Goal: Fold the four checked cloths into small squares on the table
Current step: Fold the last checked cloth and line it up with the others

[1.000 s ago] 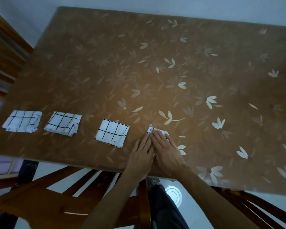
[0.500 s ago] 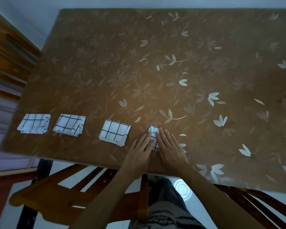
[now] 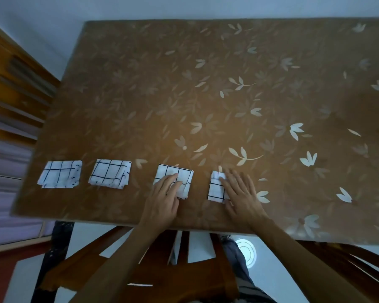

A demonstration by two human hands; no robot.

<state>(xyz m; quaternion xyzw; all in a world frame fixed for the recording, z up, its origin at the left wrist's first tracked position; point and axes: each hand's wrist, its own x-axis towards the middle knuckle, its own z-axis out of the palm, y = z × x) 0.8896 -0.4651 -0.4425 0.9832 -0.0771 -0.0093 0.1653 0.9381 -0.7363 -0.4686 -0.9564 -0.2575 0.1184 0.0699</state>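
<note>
Four white cloths with black checks lie folded in a row near the table's front edge. The leftmost cloth (image 3: 60, 174) and the second cloth (image 3: 109, 173) lie untouched. My left hand (image 3: 162, 197) rests flat on the third cloth (image 3: 185, 174), fingers straight, covering its lower left part. My right hand (image 3: 242, 193) lies flat on the right part of the fourth, smallest cloth (image 3: 216, 190), fingers spread.
The brown table (image 3: 206, 95) has a pale leaf pattern and stretches far back and right. A wooden chair (image 3: 118, 270) stands under the front edge. Wooden furniture (image 3: 13, 84) stands at the left.
My left hand has moved left from the fourth cloth onto the third cloth. My right hand stays on the fourth cloth, more of which now shows.
</note>
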